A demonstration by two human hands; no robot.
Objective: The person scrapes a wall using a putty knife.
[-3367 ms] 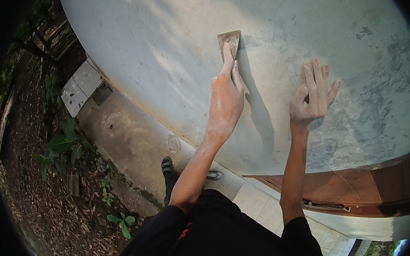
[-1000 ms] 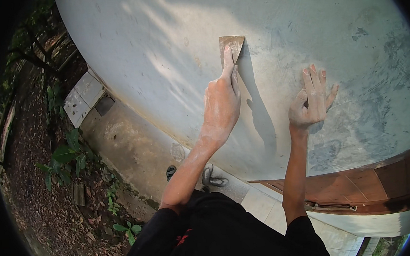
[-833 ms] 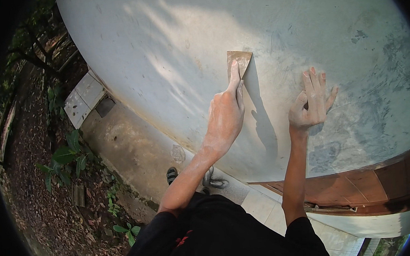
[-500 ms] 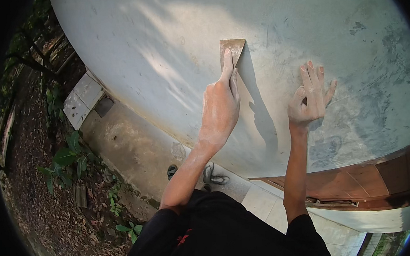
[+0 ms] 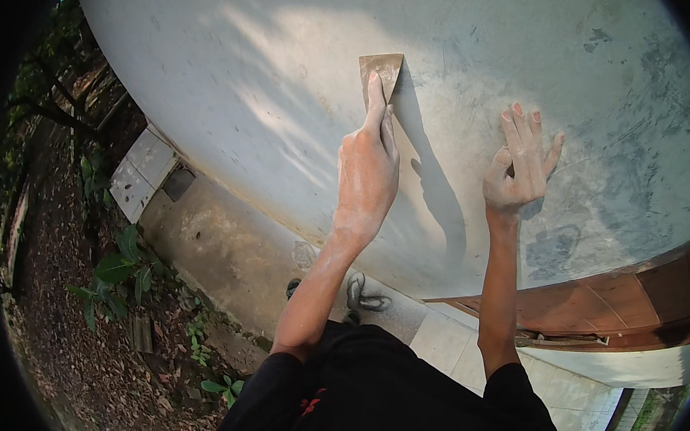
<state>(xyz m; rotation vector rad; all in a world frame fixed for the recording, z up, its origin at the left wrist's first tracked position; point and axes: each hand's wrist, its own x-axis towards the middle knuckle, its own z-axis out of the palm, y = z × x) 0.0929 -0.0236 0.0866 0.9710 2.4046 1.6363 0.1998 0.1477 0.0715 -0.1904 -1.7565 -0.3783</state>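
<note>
My left hand (image 5: 365, 175) is closed around a putty knife (image 5: 383, 64), its handle hidden in the palm. The index finger lies stretched along the wide, dusty metal blade, which is against the pale grey plastered wall (image 5: 290, 100). To the right, my right hand (image 5: 522, 169) rests on the same wall with its fingers outstretched and nothing held in them. White dust coats both hands. Beside the blade and left forearm falls a long dark shadow (image 5: 439, 202).
A reddish-brown wooden panel (image 5: 604, 310) borders the wall at lower right. Below runs a concrete walkway (image 5: 212, 239) with a pair of sandals (image 5: 366, 295) near my feet. Leafy plants (image 5: 119, 269) and leaf-strewn soil (image 5: 59, 312) lie to the left.
My left hand and the putty knife have shifted slightly up and left along the wall. The right hand stays in nearly the same place.
</note>
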